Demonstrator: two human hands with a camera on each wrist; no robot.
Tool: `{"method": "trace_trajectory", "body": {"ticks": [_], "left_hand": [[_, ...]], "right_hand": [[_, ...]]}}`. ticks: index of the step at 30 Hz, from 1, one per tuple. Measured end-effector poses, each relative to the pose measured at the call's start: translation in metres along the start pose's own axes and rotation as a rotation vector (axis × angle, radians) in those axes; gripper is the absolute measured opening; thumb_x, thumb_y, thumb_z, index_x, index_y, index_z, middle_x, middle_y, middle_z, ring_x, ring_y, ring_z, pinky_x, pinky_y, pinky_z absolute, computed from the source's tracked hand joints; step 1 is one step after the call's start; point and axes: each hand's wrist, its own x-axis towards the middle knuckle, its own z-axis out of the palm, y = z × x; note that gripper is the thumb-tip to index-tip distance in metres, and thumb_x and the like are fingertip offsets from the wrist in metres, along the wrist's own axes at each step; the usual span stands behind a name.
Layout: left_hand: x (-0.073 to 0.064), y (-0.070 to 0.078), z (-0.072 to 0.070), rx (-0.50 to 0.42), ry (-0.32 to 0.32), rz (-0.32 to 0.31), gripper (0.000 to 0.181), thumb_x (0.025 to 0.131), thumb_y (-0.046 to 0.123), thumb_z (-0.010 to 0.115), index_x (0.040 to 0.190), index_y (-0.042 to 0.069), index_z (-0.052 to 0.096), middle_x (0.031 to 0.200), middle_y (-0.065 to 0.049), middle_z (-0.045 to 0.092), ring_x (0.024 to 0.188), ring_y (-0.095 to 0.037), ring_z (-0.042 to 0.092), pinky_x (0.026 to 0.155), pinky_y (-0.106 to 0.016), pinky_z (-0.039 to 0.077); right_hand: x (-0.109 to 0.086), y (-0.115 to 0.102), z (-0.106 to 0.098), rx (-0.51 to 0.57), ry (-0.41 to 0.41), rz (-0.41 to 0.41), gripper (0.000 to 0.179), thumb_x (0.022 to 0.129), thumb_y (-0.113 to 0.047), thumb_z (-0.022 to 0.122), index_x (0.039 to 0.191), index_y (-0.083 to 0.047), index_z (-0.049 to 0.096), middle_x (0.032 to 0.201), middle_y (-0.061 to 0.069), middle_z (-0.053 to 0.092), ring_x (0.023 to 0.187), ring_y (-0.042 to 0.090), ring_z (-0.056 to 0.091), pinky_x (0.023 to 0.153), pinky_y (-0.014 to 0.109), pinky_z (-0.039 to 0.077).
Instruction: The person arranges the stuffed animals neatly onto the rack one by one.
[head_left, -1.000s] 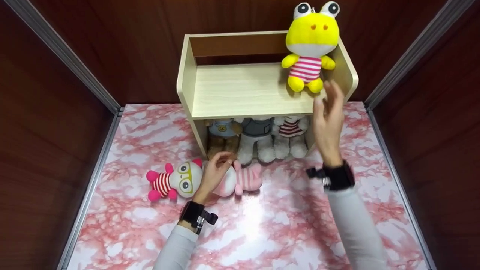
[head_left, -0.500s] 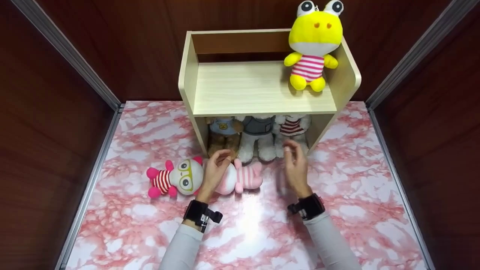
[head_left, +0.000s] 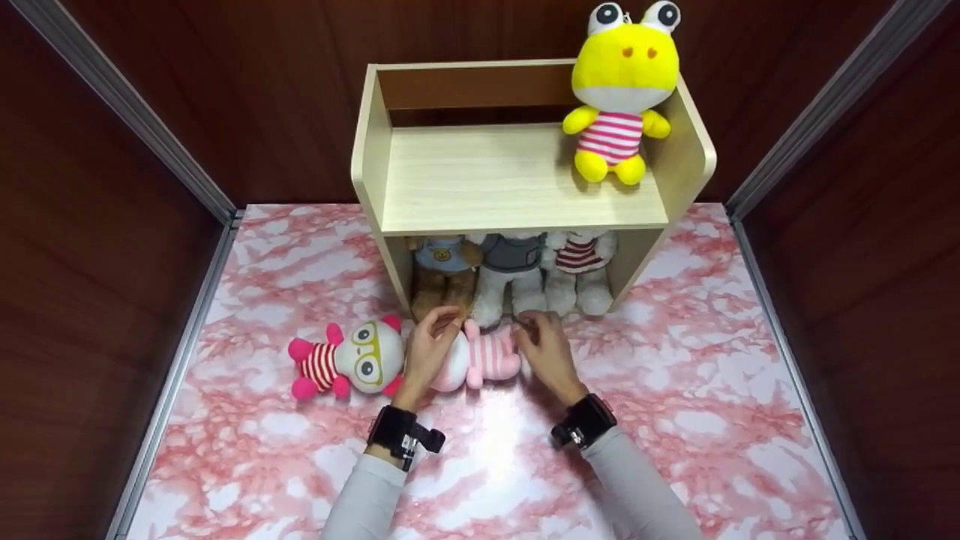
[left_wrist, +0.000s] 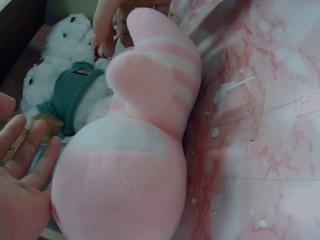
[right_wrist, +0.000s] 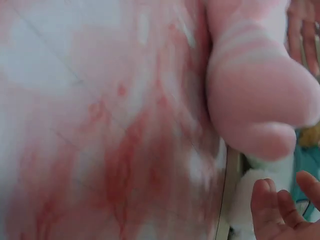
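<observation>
A pink plush toy (head_left: 491, 358) with a striped body lies on its side-to-side length on the marbled surface, before the shelf. At its head is my left hand (head_left: 429, 349), covering part of the head; in the left wrist view the fingers (left_wrist: 37, 150) are relaxed beside the round pink head (left_wrist: 120, 185). My right hand (head_left: 549, 349) has come to the toy's feet. In the right wrist view its loosely bent fingers (right_wrist: 287, 207) lie just off the feet (right_wrist: 272, 140), holding nothing. Left of my left hand lies a plush toy with yellow glasses (head_left: 367, 358).
Behind stands a cream two-level shelf (head_left: 517, 180). A yellow frog plush (head_left: 626, 75) sits at the right of its upper level. Below are a brown bear (head_left: 442, 259), a white plush in a dark top (head_left: 514, 255) and one in a striped top (head_left: 581, 259). Dark panels (head_left: 90, 300) enclose the sides.
My right hand has come down from beside the yellow frog plush, moving left and toward me to the pink plush toy's feet. The left hand has stayed at its head.
</observation>
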Motion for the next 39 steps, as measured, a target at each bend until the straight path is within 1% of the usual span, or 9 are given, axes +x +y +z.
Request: {"method": "trace_trajectory", "body": {"ticks": [4,7,15,21,25,28,33,36,39], "left_hand": [[-0.002,-0.002,0.001,0.030,0.006,0.008,0.028,0.099,-0.001,0.064,0.122,-0.015,0.064,0.123,-0.031,0.067,0.117,-0.042,0.064,0.105,-0.045,0.050],[-0.002,-0.002,0.001,0.035,0.002,0.018,0.027,0.099,-0.001,0.064,0.122,-0.014,0.065,0.123,-0.029,0.068,0.117,-0.041,0.064,0.104,-0.041,0.051],[-0.001,-0.001,0.001,0.035,0.002,0.033,0.026,0.099,-0.003,0.063,0.121,-0.016,0.065,0.121,-0.031,0.068,0.116,-0.041,0.065,0.100,-0.032,0.053],[0.000,0.002,0.002,-0.034,-0.006,0.020,0.026,0.099,-0.005,0.061,0.122,-0.017,0.063,0.123,-0.034,0.066,0.117,-0.047,0.063,0.095,-0.021,0.050],[0.000,0.005,0.001,-0.108,-0.016,0.030,0.027,0.099,-0.008,0.058,0.123,-0.021,0.059,0.124,-0.039,0.062,0.118,-0.055,0.058,0.096,-0.021,0.050],[0.000,0.011,-0.002,-0.114,-0.007,0.037,0.027,0.100,-0.008,0.057,0.124,-0.020,0.059,0.122,-0.039,0.061,0.114,-0.051,0.062,0.094,-0.022,0.051],[0.001,0.023,-0.009,-0.045,0.027,0.064,0.026,0.099,-0.004,0.060,0.123,-0.015,0.063,0.118,-0.035,0.065,0.104,-0.036,0.068,0.086,-0.025,0.055],[0.002,0.026,-0.012,0.011,0.057,0.088,0.025,0.097,-0.004,0.063,0.121,-0.013,0.066,0.118,-0.032,0.066,0.101,-0.035,0.068,0.080,-0.025,0.056],[0.007,0.014,-0.014,0.026,0.089,0.115,0.026,0.096,-0.007,0.062,0.121,-0.014,0.066,0.122,-0.031,0.063,0.108,-0.038,0.065,0.089,-0.026,0.054]], "right_hand": [[-0.004,0.001,0.006,-0.083,-0.103,0.058,0.043,0.098,-0.032,0.068,0.128,-0.001,0.066,0.123,0.020,0.061,0.111,0.035,0.061,0.096,0.052,0.050],[-0.003,0.003,0.010,-0.083,-0.153,0.109,0.050,0.097,-0.037,0.068,0.131,0.000,0.064,0.129,0.021,0.061,0.119,0.036,0.059,0.102,0.051,0.048],[0.002,0.004,0.009,-0.059,-0.225,0.164,0.052,0.096,-0.034,0.069,0.134,0.001,0.063,0.124,0.020,0.069,0.115,0.037,0.065,0.101,0.051,0.049],[0.004,0.002,0.003,-0.058,-0.241,0.161,0.047,0.096,-0.029,0.070,0.132,0.001,0.065,0.118,0.020,0.071,0.110,0.036,0.066,0.098,0.051,0.051],[0.003,0.000,-0.003,-0.014,-0.258,0.142,0.044,0.098,-0.024,0.070,0.131,0.005,0.065,0.116,0.019,0.072,0.107,0.034,0.067,0.097,0.050,0.052],[0.003,-0.002,-0.010,0.029,-0.264,0.137,0.044,0.099,-0.021,0.070,0.132,0.006,0.064,0.114,0.018,0.072,0.106,0.031,0.068,0.095,0.047,0.054],[0.004,-0.009,-0.026,0.087,-0.262,0.141,0.036,0.099,-0.020,0.071,0.127,0.003,0.067,0.110,0.015,0.073,0.100,0.028,0.069,0.090,0.044,0.056],[0.006,-0.013,-0.036,0.107,-0.254,0.146,0.032,0.098,-0.019,0.071,0.122,0.001,0.069,0.107,0.014,0.074,0.096,0.026,0.069,0.087,0.040,0.056],[0.009,-0.018,-0.046,0.119,-0.238,0.151,0.032,0.098,-0.017,0.071,0.124,0.002,0.069,0.109,0.015,0.074,0.098,0.026,0.070,0.087,0.038,0.057]]}}
